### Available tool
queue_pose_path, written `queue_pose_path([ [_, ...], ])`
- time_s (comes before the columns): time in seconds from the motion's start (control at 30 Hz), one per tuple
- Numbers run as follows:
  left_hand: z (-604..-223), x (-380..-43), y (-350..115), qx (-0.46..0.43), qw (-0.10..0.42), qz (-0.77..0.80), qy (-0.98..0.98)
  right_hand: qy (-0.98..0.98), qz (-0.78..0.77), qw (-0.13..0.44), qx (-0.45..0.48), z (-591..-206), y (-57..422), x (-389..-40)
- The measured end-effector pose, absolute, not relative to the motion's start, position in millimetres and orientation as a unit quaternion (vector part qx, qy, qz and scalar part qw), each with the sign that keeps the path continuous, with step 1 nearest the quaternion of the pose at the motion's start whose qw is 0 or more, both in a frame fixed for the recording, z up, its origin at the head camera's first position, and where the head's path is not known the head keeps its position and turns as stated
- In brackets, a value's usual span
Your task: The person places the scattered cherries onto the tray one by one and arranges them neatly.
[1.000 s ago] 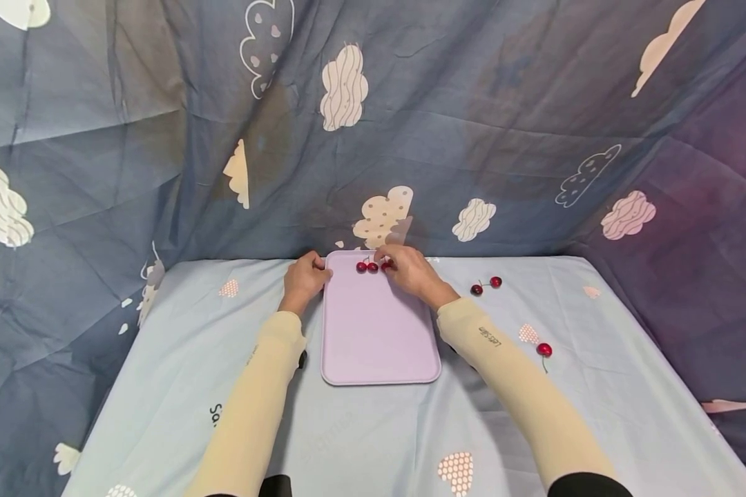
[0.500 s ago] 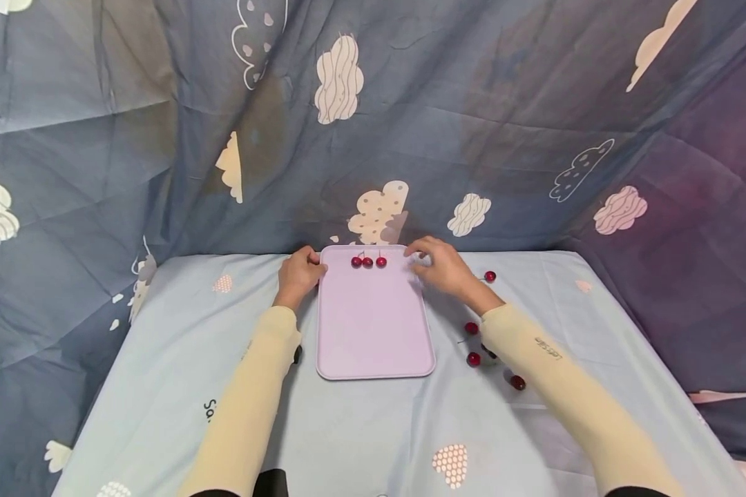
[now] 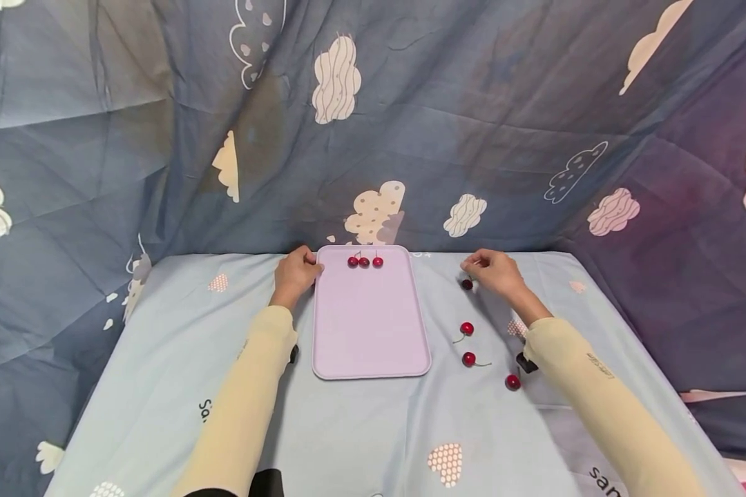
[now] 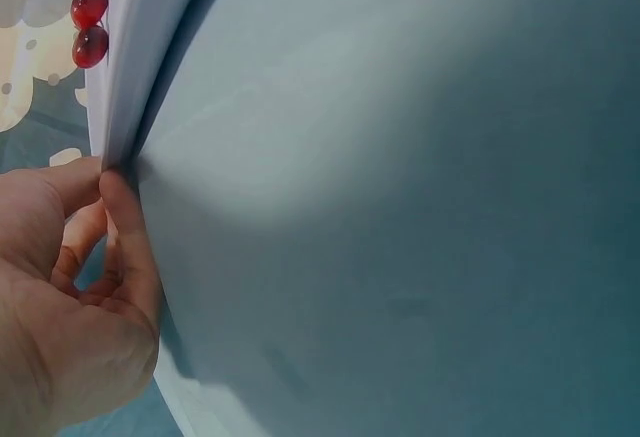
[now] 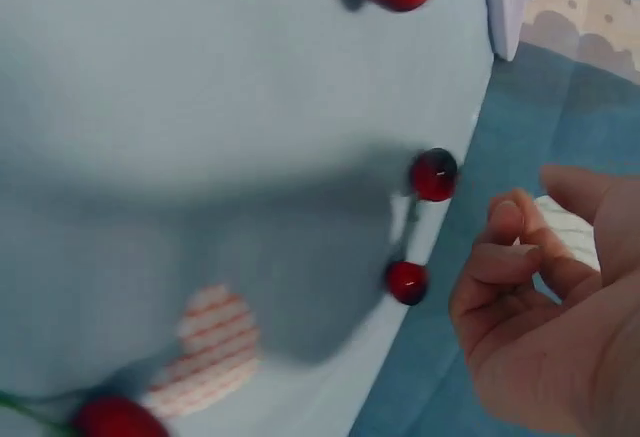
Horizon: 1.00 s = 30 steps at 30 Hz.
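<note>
A pale purple tray [image 3: 369, 321] lies on the cloth, with three cherries in a row, one of them a dark red cherry [image 3: 364, 262], at its far end. My left hand [image 3: 295, 276] pinches the tray's left rim near the far corner; the left wrist view shows thumb and finger meeting on that rim. Right of the tray, my right hand [image 3: 496, 271] hovers over a dark cherry [image 3: 467, 284]. In the right wrist view two cherries joined by a stem, an upper cherry [image 5: 433, 174] and a lower cherry [image 5: 407, 282], lie apart from its loosely bent fingers.
Nearer on the right lie three single stemmed cherries: a far cherry [image 3: 467, 328], a middle cherry [image 3: 469, 359] and a near cherry [image 3: 512, 382]. Light blue cloth [image 3: 354, 428] covers the table. A dark patterned curtain [image 3: 410, 124] rises behind its back edge.
My right hand has left the third cherry at the tray's far end and moved right, to the cherry pair. My left hand keeps its hold on the rim.
</note>
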<state>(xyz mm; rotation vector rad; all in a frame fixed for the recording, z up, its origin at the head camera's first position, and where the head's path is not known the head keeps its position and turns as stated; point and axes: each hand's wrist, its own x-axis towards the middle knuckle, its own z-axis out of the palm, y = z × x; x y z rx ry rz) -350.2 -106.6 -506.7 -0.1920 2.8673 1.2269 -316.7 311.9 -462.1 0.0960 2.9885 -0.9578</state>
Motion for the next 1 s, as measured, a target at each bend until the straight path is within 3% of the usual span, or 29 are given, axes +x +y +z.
queue_pose_path([
  [0.43,-505.2,-349.7,-105.2,-0.056,-0.002,0.397,0.916,0.943,-0.319,0.016,0.091,-478.1,315.8,-302.7],
  [1.0,-507.8,-349.4,-106.4,-0.063,0.006,0.388,0.919,0.939,-0.333,0.019,0.079,-484.7,309.7,-298.5],
])
